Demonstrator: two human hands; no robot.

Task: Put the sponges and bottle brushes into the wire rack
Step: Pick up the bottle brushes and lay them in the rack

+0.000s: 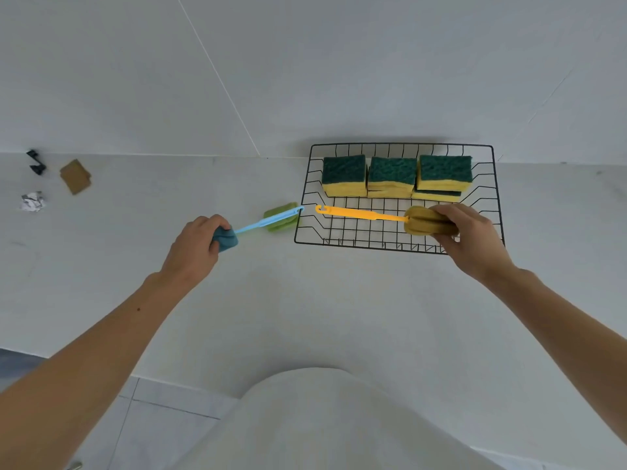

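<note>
Wire rack [399, 242], black, on white counter [305, 300]: partly stocked.

Contents: sponges [395, 176] (yellow with green scouring tops) stacked along the far side; yellow bottle brush [369, 216] over the rack floor, its foam head clasped in the right hand [470, 237]. Outside, left of rack: blue bottle brush [261, 223], foam head gripped in the left hand [196, 245], handle tip at the rack's edge; green foam brush head [281, 221] on the counter just beside the rack. Far left: brown pad [75, 176], crumpled foil [33, 201].

Black clip [35, 162], brown pad [75, 176], crumpled foil [32, 201] on counter [135, 215].
</note>
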